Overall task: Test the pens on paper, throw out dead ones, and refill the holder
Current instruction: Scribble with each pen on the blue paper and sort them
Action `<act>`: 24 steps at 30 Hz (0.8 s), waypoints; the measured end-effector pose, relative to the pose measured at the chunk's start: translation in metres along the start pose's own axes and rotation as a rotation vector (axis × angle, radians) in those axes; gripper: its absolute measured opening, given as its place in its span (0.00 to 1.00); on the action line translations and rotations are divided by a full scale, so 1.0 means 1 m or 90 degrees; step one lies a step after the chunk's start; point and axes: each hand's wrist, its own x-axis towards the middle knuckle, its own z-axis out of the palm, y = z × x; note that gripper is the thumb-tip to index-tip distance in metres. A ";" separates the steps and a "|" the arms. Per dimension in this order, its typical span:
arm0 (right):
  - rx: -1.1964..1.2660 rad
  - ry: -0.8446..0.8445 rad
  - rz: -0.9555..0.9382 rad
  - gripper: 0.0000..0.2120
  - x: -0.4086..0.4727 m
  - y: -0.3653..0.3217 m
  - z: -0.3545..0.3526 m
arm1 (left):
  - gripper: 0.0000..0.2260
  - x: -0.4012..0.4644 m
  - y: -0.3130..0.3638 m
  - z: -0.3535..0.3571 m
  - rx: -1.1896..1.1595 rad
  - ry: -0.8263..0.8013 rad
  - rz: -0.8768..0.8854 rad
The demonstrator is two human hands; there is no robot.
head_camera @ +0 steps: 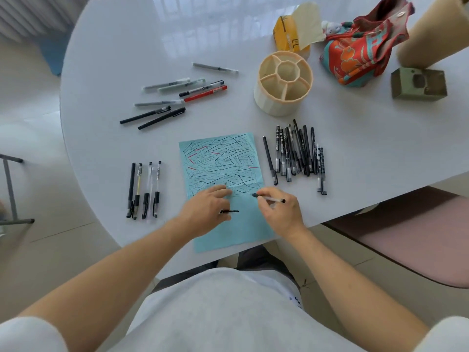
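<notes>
Now the right hand point(280, 210) pinches a clear pen point(270, 199), tip on the blue paper point(228, 161) at frame centre. Beside it, the left hand point(205, 210) rests on the sheet, curled round a black cap point(229, 211). Up right on the worktop point(127, 47) stands the cream holder point(283, 83).

Right hand point(279, 209) holds pen point(270, 198) on scribbled blue paper point(223, 161).

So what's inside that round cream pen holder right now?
Nothing visible: the pen holder shows a centre well and surrounding compartments, all bare as far as the view reaches. The lowest parts of the near compartments are hidden by its wall. Every pen lies on the table.
</notes>
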 end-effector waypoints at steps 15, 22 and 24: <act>0.334 0.024 0.178 0.03 -0.001 -0.012 -0.019 | 0.09 -0.004 0.005 -0.009 -0.101 0.065 -0.065; 0.381 -0.087 0.160 0.03 -0.008 -0.034 -0.009 | 0.09 -0.010 0.014 -0.018 -0.134 0.118 -0.070; 0.380 -0.093 0.157 0.03 -0.006 -0.038 -0.009 | 0.09 -0.012 0.012 -0.022 -0.122 0.116 -0.070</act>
